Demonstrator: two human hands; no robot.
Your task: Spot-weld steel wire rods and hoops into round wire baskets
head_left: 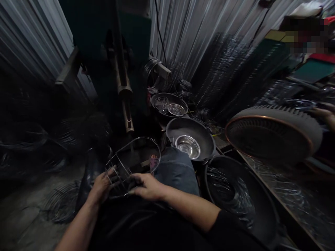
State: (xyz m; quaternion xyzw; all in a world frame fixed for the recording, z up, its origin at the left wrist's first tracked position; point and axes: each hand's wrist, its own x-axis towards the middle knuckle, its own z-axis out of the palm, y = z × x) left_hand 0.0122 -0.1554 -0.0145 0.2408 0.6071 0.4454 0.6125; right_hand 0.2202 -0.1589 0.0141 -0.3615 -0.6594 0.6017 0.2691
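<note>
A wire frame (123,163) is held at the lower centre of the frame, below the metal post (127,116) of the machine and left of the denim-covered knee (178,170). Both hands are closed on its cross-wires, with a short gap left between them; the exact contact of each fingertip cannot be told in the dim light.

For this handling to go well, the frame is best supported from both sides at once, so that the round hoop is not twisted against the straight wires. Pressure is best applied near the crossings, where bending seems least likely, and wire ends are best turned away from the palms. The hoop is best steered clear of the post and the knee, since it could easily be snagged there.

The left forearm is raised from the bottom edge, left of centre, and the left hand (101,186) is curled at the frame's left side, its fingers laid among the wires. The right forearm is brought in slantwise from the lower right; the right hand (146,186) is turned inward, knuckles up, with the thumb set below the fingers at the frame's near right part.
</note>
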